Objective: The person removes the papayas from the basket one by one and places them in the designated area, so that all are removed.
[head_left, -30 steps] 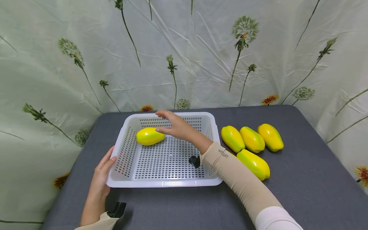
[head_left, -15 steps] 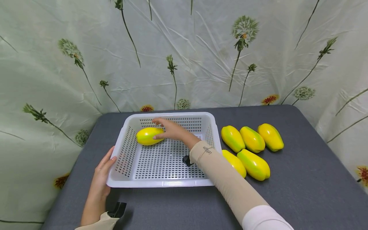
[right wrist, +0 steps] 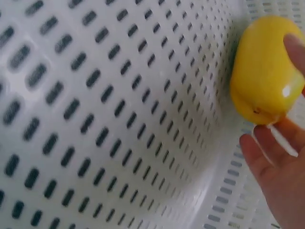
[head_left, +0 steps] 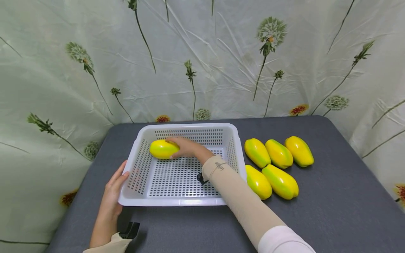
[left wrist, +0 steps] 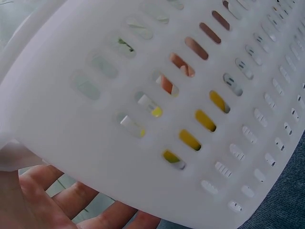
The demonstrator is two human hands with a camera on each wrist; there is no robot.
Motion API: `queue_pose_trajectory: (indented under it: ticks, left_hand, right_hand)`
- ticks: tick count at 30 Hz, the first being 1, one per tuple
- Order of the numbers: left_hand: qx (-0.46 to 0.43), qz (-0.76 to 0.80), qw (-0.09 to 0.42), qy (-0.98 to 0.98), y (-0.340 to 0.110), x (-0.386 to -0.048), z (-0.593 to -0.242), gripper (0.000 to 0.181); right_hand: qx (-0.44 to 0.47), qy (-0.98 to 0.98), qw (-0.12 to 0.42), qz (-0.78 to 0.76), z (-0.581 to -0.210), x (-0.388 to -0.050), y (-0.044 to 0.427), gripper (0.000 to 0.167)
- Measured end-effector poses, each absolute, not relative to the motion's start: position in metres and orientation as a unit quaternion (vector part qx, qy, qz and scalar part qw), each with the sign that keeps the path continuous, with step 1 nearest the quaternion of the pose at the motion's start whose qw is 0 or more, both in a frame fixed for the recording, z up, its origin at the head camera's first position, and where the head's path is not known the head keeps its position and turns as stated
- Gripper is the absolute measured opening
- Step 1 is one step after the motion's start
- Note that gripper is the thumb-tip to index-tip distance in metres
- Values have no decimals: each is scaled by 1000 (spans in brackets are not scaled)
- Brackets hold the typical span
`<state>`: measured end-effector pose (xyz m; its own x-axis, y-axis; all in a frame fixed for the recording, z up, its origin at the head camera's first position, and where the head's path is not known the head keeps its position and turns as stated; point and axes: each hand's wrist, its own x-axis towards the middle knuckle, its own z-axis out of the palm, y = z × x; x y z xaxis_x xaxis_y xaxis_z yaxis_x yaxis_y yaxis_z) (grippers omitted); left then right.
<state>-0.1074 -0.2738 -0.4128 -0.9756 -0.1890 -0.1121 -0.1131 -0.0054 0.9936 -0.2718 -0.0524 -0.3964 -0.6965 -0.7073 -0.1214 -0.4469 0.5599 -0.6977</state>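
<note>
A white perforated plastic basket (head_left: 186, 202) stands on the grey table, with one yellow-green papaya (head_left: 162, 149) lying inside toward its left end. My right hand (head_left: 186, 147) reaches into the basket and grips that papaya at its right end. The right wrist view shows the thumb on one side of the papaya (right wrist: 264, 67) and the fingers (right wrist: 259, 157) at its tip. At the basket's left side my left hand (head_left: 112, 189) holds the rim. In the left wrist view its fingers (left wrist: 76, 200) lie beyond the basket wall (left wrist: 95, 148), partly hidden by it.
To the right of the basket several more papayas (head_left: 280, 182) lie close together on the table (head_left: 341, 196). One papaya (head_left: 257, 182) is right beside the basket wall, near my right sleeve (head_left: 240, 200). Behind the table hangs a flower-printed curtain (head_left: 221, 70).
My right hand has moved down and left from above the basket onto the papaya, and its fingers have closed around the end. The left hand and the basket have stayed in place.
</note>
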Motion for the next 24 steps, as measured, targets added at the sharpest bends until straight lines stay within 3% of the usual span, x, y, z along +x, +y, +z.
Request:
queue_pose_trajectory:
  ticks: [24]
  left_hand:
    - [95, -696, 30, -711, -275, -107, -414, 51]
  right_hand:
    - [-348, 855, 194, -332, -387, -272, -52, 56]
